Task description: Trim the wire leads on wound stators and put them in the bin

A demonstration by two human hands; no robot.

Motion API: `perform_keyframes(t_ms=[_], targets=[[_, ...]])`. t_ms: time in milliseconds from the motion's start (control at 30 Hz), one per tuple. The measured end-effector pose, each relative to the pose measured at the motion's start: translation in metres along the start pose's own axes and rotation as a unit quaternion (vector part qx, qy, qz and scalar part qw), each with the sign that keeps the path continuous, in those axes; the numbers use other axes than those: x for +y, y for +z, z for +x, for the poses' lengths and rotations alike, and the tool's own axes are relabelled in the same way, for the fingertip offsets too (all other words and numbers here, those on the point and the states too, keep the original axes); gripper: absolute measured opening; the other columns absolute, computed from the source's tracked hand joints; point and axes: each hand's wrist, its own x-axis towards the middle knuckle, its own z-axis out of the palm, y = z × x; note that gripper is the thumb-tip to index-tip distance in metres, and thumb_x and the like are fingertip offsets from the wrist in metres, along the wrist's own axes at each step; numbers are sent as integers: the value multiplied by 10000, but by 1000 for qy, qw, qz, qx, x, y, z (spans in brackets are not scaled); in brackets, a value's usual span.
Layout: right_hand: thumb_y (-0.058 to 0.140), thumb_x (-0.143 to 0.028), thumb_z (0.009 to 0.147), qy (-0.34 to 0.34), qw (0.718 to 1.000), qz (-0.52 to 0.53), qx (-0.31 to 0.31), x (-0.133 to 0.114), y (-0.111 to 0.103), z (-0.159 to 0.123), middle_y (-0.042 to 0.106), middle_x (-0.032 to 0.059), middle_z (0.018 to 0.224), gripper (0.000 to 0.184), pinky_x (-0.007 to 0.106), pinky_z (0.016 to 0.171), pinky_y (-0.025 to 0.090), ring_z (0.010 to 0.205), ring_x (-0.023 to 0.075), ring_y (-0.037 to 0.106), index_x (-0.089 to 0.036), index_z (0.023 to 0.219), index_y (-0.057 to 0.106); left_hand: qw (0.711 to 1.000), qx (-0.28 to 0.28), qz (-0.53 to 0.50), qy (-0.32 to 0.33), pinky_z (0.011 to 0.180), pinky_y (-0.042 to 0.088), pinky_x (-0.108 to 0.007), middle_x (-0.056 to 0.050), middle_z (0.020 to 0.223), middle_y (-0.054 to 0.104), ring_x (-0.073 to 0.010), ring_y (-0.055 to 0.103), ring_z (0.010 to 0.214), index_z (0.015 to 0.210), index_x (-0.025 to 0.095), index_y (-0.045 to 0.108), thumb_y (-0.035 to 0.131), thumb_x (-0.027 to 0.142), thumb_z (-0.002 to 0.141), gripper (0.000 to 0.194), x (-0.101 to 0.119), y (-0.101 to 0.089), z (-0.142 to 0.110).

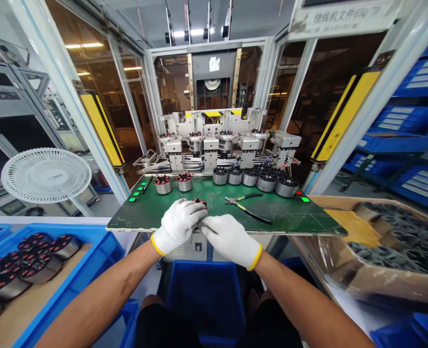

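My left hand (182, 221), in a white glove with a yellow cuff, is closed round a wound motor stator (200, 203) near the front edge of the green worktop (148, 215). Only the stator's red and black top shows past the fingers. My right hand (230, 237), gloved the same way, is closed with its fingertips against the left fingers at the stator's near side; what they pinch is hidden. Thin copper wire (214, 195) lies just beyond. Right of the hands rest cutting pliers (248, 207) with black and yellow-green handles, jaws apart.
Two wound stators (184, 182) stand at the back left of the worktop, several black-topped stators (250, 177) at the back right. Behind is a winding machine (210, 145). A blue crate (105, 244) of stators is left, a carton (380, 270) of dark parts right, a fan (47, 175) far left.
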Motion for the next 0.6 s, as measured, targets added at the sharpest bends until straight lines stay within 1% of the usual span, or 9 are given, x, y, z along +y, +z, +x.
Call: perform_keyframes(t_ms=[67, 133, 167, 233, 300, 367, 467, 533, 600], targets=[[412, -348, 945, -29, 999, -12, 10, 3, -17, 2, 689, 61, 859, 308, 262, 721, 393, 805, 169, 617, -178, 952, 669, 1000, 24, 14, -4, 908, 416, -440, -91, 1174, 647, -246, 580, 1031, 1115, 201, 621, 430, 205, 861, 318, 1, 3, 0], [400, -332, 949, -72, 996, 40, 35, 10, -32, 6, 682, 59, 996, 311, 272, 797, 416, 898, 166, 609, -193, 1099, 635, 999, 39, 24, -10, 900, 419, -441, -93, 1137, 661, -244, 587, 1000, 1068, 203, 644, 431, 200, 864, 295, 1, 5, 0], [391, -301, 949, -95, 992, 76, 45, 15, -35, 9, 662, 53, 1086, 328, 275, 837, 422, 954, 158, 598, -203, 1193, 586, 999, 43, 26, -12, 898, 419, -443, -92, 1130, 663, -246, 586, 994, 1055, 209, 651, 433, 198, 864, 290, 1, 6, 1], [377, -226, 931, -119, 985, 109, 57, 24, -31, 13, 598, 49, 1233, 403, 277, 907, 417, 1052, 145, 566, -199, 1321, 473, 999, 42, 20, -14, 889, 423, -443, -82, 1134, 663, -249, 584, 993, 1064, 221, 652, 431, 199, 868, 296, 1, 7, 1], [382, -196, 909, -87, 993, 57, 62, 31, -16, 13, 542, 74, 1309, 451, 287, 929, 412, 1097, 160, 548, -171, 1358, 418, 999, 40, 7, -14, 873, 431, -430, -70, 1156, 658, -245, 585, 989, 1089, 225, 644, 416, 206, 881, 309, 0, 8, 2], [364, -204, 914, -26, 997, -54, 54, 33, 1, 9, 549, 109, 1281, 431, 312, 870, 434, 1051, 195, 571, -165, 1337, 434, 999, 39, -3, -14, 863, 436, -413, -63, 1157, 658, -233, 587, 979, 1087, 223, 645, 398, 216, 897, 312, -1, 8, 2], [294, -222, 938, 41, 979, -197, 17, 32, 17, 1, 627, 104, 1027, 356, 316, 698, 433, 876, 223, 611, -205, 1188, 546, 999, 47, 6, -18, 850, 437, -399, -62, 1150, 659, -223, 585, 973, 1061, 233, 659, 395, 238, 908, 305, 1, 3, 3], [281, -224, 939, 48, 973, -226, 6, 30, 19, 1, 622, 82, 917, 336, 298, 651, 404, 829, 220, 610, -225, 1099, 577, 999, 36, 38, -13, 801, 438, -398, -61, 1166, 651, -234, 578, 967, 1061, 244, 656, 413, 254, 902, 291, 6, -5, 2], [297, -241, 937, 41, 974, -222, 8, 31, 18, 3, 616, 70, 916, 315, 287, 641, 388, 829, 213, 607, -237, 1094, 571, 997, -1, 80, 10, 725, 431, -395, -58, 1201, 635, -244, 579, 926, 1089, 248, 635, 434, 246, 884, 288, 14, -15, 1]])
